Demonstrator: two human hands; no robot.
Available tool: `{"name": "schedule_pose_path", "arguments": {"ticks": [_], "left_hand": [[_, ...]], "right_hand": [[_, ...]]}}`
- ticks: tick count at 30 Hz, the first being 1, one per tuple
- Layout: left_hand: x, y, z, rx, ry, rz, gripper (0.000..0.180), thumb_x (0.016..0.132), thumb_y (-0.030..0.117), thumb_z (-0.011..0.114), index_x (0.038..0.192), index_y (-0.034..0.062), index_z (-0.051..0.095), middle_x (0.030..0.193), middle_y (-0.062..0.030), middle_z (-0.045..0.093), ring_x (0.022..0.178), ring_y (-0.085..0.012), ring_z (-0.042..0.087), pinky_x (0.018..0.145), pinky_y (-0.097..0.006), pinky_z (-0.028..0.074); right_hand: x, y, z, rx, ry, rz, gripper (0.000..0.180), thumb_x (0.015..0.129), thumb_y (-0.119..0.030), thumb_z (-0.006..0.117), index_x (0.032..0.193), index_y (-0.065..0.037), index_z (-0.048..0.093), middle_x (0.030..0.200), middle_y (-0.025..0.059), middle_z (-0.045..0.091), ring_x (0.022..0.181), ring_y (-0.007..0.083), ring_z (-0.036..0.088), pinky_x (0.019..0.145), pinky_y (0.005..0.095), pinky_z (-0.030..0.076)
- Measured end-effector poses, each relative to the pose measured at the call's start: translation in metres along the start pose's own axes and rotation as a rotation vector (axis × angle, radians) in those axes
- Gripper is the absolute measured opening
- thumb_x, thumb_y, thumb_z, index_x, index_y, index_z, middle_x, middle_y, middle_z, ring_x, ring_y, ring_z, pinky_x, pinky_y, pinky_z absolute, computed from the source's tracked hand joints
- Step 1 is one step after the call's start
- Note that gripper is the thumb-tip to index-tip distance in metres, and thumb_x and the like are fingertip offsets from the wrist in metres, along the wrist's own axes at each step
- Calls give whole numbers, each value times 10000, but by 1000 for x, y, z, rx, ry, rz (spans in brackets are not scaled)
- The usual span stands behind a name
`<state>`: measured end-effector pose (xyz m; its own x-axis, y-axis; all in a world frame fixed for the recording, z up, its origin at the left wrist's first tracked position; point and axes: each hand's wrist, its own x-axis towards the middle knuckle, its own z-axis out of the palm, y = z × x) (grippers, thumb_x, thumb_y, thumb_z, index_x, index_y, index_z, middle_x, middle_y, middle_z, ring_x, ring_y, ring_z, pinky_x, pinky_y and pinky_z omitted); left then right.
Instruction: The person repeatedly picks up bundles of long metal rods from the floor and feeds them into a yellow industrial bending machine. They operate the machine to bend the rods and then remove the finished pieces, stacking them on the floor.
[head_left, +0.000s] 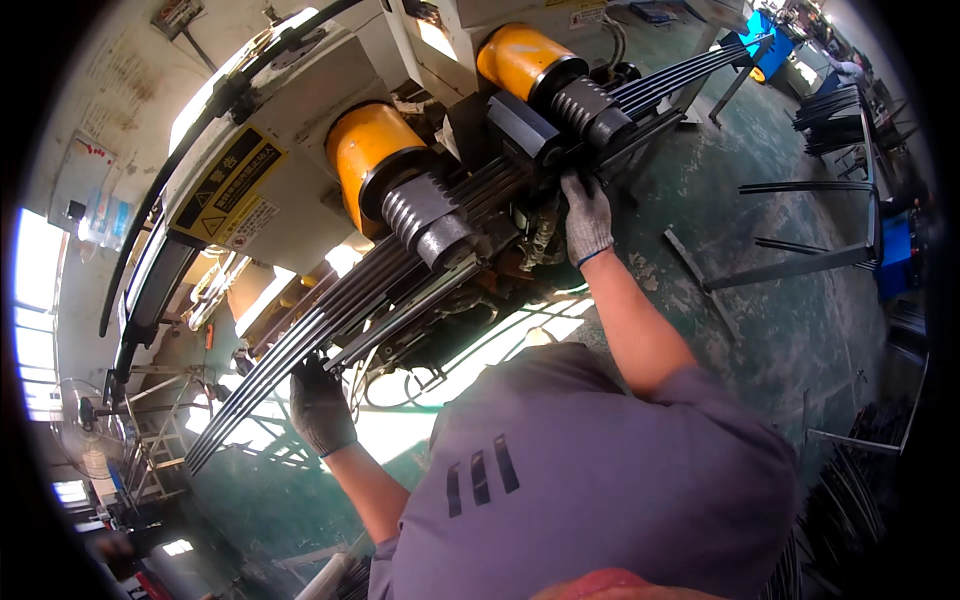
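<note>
Several long dark metal rods (290, 372) lie side by side through a machine, running from the lower left to the upper right. My left hand (322, 408), in a dark, soiled knit glove, is closed at the lower edge of the rods near their left end. Its fingertips are hidden beneath them. In a grey knit glove, my right hand (587, 218) reaches up to the rods beside a dark block (523, 128), fingers bent around their near edge and partly lost in shadow. Two orange cylinders with ribbed dark ends, a left one (372, 150) and a right one (525, 60), stand over the rods.
A yellow-and-black warning label (228, 180) is on the pale machine housing. Black hoses and a curved black bar (165, 200) run along its left. Metal frames (790, 268) stand on the green floor (680, 300) at right. A person (848, 68) is far off at upper right.
</note>
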<state>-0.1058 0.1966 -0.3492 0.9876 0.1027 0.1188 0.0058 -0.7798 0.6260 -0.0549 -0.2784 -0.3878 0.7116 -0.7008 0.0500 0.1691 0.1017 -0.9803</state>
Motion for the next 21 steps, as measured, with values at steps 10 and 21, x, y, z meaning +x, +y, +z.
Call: {"name": "schedule_pose_path", "arguments": {"ticks": [10,21], "left_hand": [[22,63,-63,-63,406,211,298,1045,119,569,1250,-88,630,1227,-208,700,1084,-297,690,943,-366,571],[104,126,-163,-649,504,204,384,1091,99,452,1407,-114,505,1364,-242,636,1238,-327,644,1105,-428,520]], "right_hand": [[24,-5,16,127,-66,60,515,1034,-380,608,1331,40,616,1259,119,662,1118,199,583,1003,339,447],[54,-11,23,392,-15,356,412,1021,-292,621,1354,-48,631,1283,75,669,1050,171,623,890,314,501]]}}
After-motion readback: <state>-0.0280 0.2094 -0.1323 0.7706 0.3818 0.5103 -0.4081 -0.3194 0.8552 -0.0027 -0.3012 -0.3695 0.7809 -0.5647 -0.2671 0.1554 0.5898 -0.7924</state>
